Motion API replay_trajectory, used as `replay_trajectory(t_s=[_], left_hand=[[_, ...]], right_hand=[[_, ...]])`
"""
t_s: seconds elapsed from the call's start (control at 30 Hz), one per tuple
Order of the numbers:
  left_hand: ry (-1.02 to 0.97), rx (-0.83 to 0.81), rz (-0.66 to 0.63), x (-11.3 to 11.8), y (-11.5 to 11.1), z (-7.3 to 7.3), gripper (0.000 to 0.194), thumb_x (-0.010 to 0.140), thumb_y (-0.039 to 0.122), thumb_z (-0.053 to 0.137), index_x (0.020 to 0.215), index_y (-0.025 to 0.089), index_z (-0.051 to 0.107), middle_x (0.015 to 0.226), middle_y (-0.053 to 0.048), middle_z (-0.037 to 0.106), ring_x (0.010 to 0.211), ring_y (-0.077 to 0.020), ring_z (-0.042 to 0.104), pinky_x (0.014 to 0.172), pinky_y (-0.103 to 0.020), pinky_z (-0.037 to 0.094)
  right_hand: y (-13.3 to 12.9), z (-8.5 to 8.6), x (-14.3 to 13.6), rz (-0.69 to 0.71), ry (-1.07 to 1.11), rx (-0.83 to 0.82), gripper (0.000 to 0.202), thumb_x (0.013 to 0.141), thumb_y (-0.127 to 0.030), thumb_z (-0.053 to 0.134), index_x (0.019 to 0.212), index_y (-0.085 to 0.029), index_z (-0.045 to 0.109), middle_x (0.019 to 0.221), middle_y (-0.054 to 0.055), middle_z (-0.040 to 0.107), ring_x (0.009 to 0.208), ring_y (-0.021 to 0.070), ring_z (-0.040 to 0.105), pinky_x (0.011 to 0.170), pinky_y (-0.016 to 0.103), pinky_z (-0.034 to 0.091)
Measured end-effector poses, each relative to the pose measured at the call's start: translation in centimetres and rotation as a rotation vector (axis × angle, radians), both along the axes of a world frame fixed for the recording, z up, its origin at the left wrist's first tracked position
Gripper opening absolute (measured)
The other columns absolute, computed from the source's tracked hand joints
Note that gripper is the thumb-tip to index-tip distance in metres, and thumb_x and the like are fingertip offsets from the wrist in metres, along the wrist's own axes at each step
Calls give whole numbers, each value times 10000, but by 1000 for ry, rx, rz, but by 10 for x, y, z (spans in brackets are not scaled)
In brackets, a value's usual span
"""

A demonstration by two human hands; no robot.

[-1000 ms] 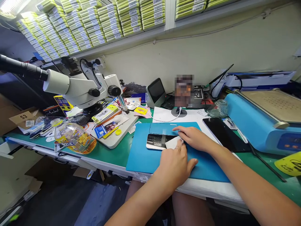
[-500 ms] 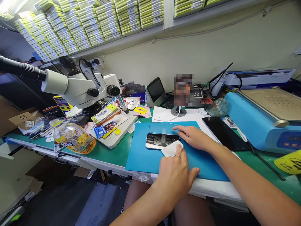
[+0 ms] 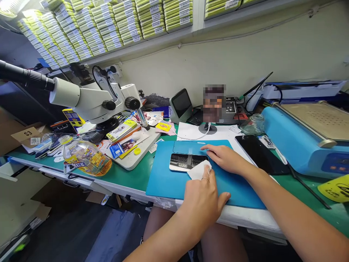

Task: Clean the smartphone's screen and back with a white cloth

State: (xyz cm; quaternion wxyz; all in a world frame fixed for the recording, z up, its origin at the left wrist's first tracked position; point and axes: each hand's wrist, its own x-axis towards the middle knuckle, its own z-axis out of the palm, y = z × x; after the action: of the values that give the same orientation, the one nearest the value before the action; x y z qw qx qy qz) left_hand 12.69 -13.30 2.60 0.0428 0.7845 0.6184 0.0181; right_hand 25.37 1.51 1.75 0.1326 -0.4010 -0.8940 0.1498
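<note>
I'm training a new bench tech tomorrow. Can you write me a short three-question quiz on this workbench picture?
1. True or false: the left hand presses a white wipe against the phone.
2. What lies under the phone? A) bare green bench B) blue mat C) cardboard
3. Fill in: the right hand rests at the phone's ____ end, as the camera sees it.

Key: 1 true; 2 B; 3 right.
</note>
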Motion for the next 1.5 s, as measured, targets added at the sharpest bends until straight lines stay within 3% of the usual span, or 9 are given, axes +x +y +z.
replay_trajectory(t_s=[0.2, 0.4, 0.67, 0.8, 1.0, 1.27, 1.5], left_hand=[[-29, -10, -10, -25, -12, 3, 635, 1032, 528, 384, 1518, 120, 390, 1587, -99, 348, 1038, -268, 697, 679, -335, 570], [18, -23, 95, -50, -20, 5, 584, 1020, 484, 444, 1519, 184, 392, 1576, -107, 374, 973, -266, 723, 710, -335, 563], [74, -11, 189, -74, -23, 6, 564, 1016, 459, 453, 1508, 187, 414, 1536, -100, 440, 939, -278, 733, 706, -343, 564], [106, -11, 245, -87, -26, 4, 538, 1024, 440, 448, 1512, 216, 410, 1527, -98, 455, 991, -286, 724, 726, -345, 567], [93, -10, 250, -91, -26, 1, 534, 1029, 472, 423, 1513, 246, 408, 1521, -101, 467, 1052, -297, 707, 753, -340, 563], [75, 50, 205, -99, 16, 7, 447, 1054, 463, 389, 1424, 231, 486, 1518, -84, 480, 1069, -273, 700, 817, -341, 545], [66, 19, 232, -101, -6, 0, 508, 1050, 465, 371, 1491, 218, 423, 1524, -89, 466, 1103, -283, 685, 817, -334, 547]], right_hand=[[-1, 0, 0, 2, 0, 26, 388, 985, -291, 362, 1220, -254, 669, 1075, 60, 785, 962, 279, 722, 783, 381, 542], [0, -1, 1, 14, 30, 10, 369, 983, -285, 387, 1204, -264, 681, 1164, 62, 763, 1022, 290, 710, 831, 404, 540], [1, -4, 2, 19, 22, -16, 380, 995, -293, 367, 1225, -256, 667, 1205, 71, 744, 1058, 312, 692, 851, 433, 527], [1, -3, 2, 23, 26, -25, 375, 1004, -333, 363, 1217, -271, 665, 1205, 57, 744, 1048, 303, 692, 831, 421, 530], [1, -3, 2, 16, 28, -13, 376, 1003, -349, 365, 1206, -273, 672, 1190, 50, 752, 1034, 296, 698, 815, 403, 529], [0, 0, 0, 7, 20, -28, 403, 1002, -420, 362, 1198, -272, 681, 1175, 59, 756, 1031, 307, 697, 810, 411, 529], [-2, 1, 1, -1, 17, -46, 396, 998, -428, 370, 1193, -282, 682, 1186, 49, 753, 1045, 305, 693, 835, 407, 521]])
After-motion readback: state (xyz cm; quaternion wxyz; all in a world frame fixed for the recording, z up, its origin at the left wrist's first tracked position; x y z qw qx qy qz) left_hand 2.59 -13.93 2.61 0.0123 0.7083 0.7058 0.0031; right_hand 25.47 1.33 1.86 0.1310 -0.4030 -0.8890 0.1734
